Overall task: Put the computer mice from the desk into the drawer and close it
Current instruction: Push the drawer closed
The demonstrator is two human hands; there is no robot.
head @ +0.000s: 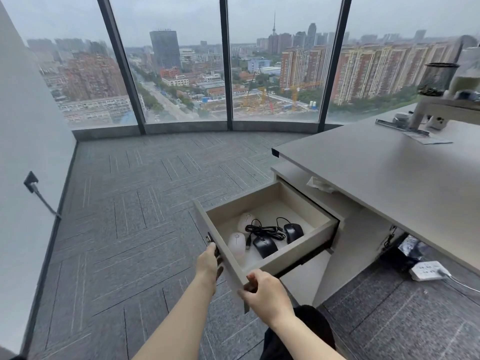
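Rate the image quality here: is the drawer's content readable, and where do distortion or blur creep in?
Head view: soft overcast daylight, no harsh glare; the four mice in the drawer read clearly, two white mice and two black mice. Head view again: wide-angle lens bows the window frames outward; the mesh cup at the right edge is smeared. Left hand and right hand stay sharp.

Two white mice (237, 244) and two black wired mice (265, 246) in one open drawer (298, 252); two hands (265, 294) at its front.
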